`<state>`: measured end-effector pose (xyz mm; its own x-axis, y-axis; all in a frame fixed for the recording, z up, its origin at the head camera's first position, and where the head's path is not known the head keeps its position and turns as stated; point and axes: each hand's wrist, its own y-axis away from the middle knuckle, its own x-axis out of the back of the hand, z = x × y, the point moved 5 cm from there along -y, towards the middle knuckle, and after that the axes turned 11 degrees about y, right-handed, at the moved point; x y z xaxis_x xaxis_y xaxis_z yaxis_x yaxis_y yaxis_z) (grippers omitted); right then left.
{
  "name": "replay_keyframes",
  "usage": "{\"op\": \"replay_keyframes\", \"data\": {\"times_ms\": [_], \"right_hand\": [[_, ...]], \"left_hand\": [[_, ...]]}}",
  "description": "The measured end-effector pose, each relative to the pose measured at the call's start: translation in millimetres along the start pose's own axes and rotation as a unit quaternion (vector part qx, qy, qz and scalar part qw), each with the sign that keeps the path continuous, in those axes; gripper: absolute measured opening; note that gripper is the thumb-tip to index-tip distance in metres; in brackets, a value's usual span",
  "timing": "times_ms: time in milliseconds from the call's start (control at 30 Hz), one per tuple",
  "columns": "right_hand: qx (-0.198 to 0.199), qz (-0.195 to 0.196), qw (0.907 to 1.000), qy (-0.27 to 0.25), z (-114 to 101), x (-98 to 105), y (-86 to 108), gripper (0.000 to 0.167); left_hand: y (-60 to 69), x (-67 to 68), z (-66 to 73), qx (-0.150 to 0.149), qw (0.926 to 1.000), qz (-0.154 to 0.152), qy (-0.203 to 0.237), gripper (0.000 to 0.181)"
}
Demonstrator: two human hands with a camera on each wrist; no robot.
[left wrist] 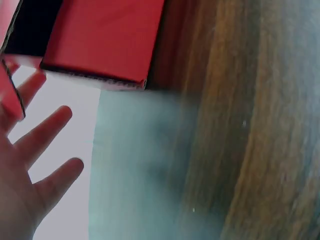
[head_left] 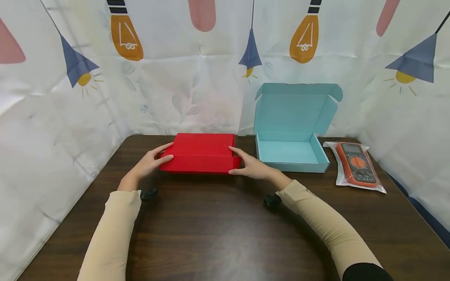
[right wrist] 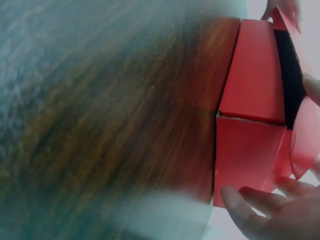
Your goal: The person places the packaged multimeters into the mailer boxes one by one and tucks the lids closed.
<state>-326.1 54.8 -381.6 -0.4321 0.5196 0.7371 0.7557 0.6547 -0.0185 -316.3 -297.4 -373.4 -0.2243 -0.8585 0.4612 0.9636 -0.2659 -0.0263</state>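
A red cardboard box [head_left: 200, 154] sits toward the back of the table, its lid lowered but with a dark gap under the front flap in both wrist views. My left hand [head_left: 149, 162] holds the lid at the left end, thumb over the front; in the left wrist view several fingers [left wrist: 50, 130] spread beside a side flap. At the right end my right hand [head_left: 251, 164] holds the lid between thumb and fingers. The right wrist view has its fingertips [right wrist: 235, 205] next to the box's end wall [right wrist: 247, 155] and a rounded flap [right wrist: 305, 142].
An open light-blue box [head_left: 291, 152] with its lid raised stands at the back right. Beside it lies an orange multimeter [head_left: 358, 162] in a clear bag. Dark wood table [head_left: 211, 234] spreads in front, and a patterned white cloth [head_left: 158, 89] hangs behind.
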Motion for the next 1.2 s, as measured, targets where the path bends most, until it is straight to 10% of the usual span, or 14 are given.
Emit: {"op": "replay_keyframes", "data": {"times_ms": [500, 1200], "right_hand": [[0.008, -0.018, 0.9945, 0.103, -5.5, -9.0, -2.5, 0.096], [0.035, -0.053, 0.9684, 0.241, -19.6, -18.3, -11.8, 0.097]], "left_hand": [[-13.2, -19.3, -3.9, 0.011, 0.9868, -0.026, -0.159, 0.093], [-22.3, -41.3, 13.9, -0.033, 0.9385, -0.038, -0.342, 0.089]]}}
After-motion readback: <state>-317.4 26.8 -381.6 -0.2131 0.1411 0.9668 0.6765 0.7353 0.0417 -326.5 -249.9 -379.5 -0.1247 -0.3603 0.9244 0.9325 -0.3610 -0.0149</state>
